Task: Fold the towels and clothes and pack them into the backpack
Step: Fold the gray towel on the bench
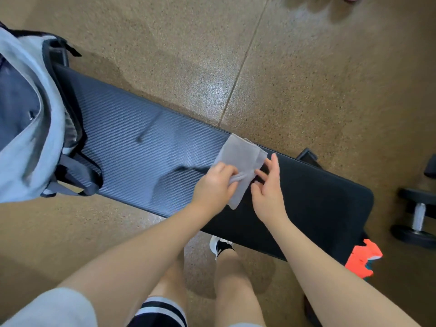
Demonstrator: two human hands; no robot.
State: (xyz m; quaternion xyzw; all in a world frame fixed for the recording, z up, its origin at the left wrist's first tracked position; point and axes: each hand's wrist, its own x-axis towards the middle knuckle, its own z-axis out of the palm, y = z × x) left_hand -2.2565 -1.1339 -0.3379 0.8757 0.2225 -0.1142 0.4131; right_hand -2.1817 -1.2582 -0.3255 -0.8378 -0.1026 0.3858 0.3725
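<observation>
A small grey towel (243,156), folded into a narrow strip, lies on the black padded bench (132,138) near its middle. My left hand (214,185) is closed on the towel's near left edge. Just right of the towel, my right hand (269,187) hovers with fingers spread, its fingertips close to the cloth and holding nothing. A light grey backpack (26,119) with dark straps stands open at the bench's left end.
A black dumbbell (417,215) lies on the speckled brown floor right of the bench. An orange and teal object (363,258) sits by the bench's near right corner. My legs and a black-and-white shoe (220,246) are below the bench edge.
</observation>
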